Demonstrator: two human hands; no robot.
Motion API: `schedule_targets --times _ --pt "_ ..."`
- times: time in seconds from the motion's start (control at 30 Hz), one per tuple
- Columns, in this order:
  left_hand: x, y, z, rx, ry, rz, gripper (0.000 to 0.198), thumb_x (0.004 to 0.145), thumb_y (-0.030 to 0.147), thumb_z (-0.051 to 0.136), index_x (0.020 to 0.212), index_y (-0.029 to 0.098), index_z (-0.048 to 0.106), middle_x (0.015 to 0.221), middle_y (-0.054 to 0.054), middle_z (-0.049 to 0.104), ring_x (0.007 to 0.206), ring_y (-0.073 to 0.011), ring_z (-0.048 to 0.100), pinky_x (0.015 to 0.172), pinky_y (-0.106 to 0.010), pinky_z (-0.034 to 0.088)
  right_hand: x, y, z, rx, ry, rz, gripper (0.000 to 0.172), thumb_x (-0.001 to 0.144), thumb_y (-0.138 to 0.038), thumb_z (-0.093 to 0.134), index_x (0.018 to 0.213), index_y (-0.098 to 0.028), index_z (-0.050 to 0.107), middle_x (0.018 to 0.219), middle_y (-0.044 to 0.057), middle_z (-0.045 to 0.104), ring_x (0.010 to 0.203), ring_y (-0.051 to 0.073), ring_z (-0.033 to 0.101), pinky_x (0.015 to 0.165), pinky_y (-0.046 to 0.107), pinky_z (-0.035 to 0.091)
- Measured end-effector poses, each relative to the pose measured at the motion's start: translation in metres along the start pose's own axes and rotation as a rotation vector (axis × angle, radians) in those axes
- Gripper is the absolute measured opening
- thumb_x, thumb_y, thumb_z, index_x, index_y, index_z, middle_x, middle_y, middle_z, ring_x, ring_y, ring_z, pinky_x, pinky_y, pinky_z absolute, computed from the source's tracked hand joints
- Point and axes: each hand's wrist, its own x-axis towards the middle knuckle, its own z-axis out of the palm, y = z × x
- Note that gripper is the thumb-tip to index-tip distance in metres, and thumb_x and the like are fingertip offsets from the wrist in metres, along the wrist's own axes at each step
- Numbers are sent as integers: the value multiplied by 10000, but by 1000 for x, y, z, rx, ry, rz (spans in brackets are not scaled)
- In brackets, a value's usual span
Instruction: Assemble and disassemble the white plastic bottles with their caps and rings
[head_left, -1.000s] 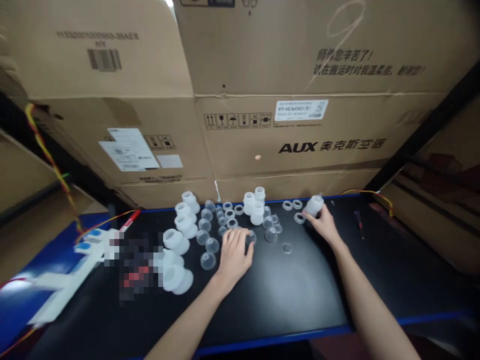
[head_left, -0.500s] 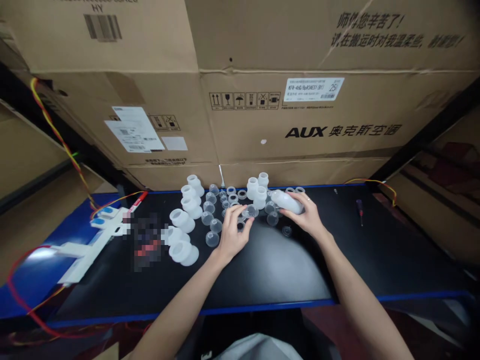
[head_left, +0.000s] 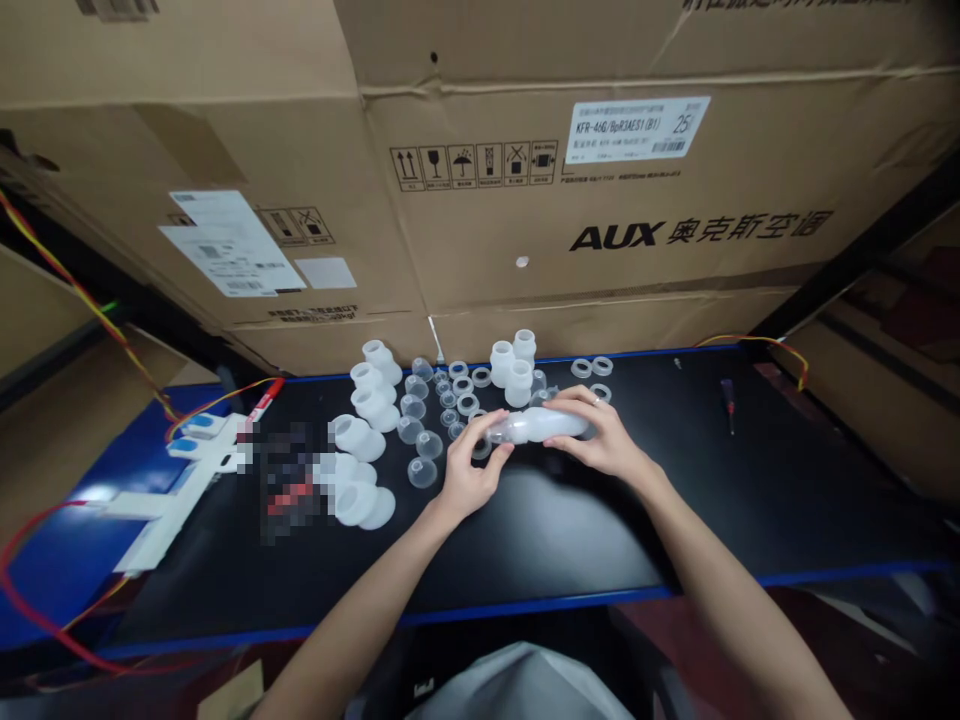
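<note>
My right hand (head_left: 604, 440) is wrapped round a white plastic bottle-shaped part (head_left: 551, 425), held on its side just above the black table (head_left: 570, 545). My left hand (head_left: 469, 465) pinches a small clear dome cap (head_left: 501, 433) against the left end of that part. Behind the hands lie several clear dome caps (head_left: 421, 472), white rings (head_left: 468, 403) and upright white bottle-shaped parts (head_left: 518, 382).
A row of larger white parts (head_left: 354, 437) runs down the left side. Two loose rings (head_left: 590, 367) lie at the back. Big cardboard boxes (head_left: 600, 230) wall off the far edge. A small screwdriver (head_left: 726, 402) lies at right; a white fixture (head_left: 176, 480) and red-yellow wires (head_left: 45, 610) at left.
My right hand picked the white part up from the back right and brought it to the middle, laid sideways. My left hand lifted a clear cap and moved it to the part's end.
</note>
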Motion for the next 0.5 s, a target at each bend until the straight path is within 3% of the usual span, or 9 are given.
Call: schedule_targets --times 0.13,0.3,0.4,0.5 --pt "4 3 -8 29 44 0 375 1013 422 721 1308 190 725 1216 -134 804 1068 -256 799 947 -385 660 -1 -10 5 -16 17 -21 501 883 -508 903 1324 -302 782 1217 110 731 1117 320 711 1026 531 596" --pt "4 5 -9 -49 29 -120 462 981 574 727 1177 155 746 1025 -122 830 866 -236 813 780 -324 650 -3 -17 11 -52 56 -118 452 932 -420 870 1356 -308 759 1239 116 738 1102 313 724 984 517 617" --pt "3 5 -8 -121 -9 -204 456 994 608 693 964 155 743 749 -66 789 639 -191 753 639 -279 586 -3 -20 14 -60 49 -188 416 968 -338 832 1373 -313 743 1249 112 742 1109 300 726 976 505 624" --pt "1 4 -7 -163 -59 -282 589 1035 652 593 705 169 661 535 -24 678 465 -149 650 518 -243 496 -3 -22 17 -56 34 -254 411 994 -259 791 1396 -314 727 1256 101 747 1140 283 721 1002 490 619"
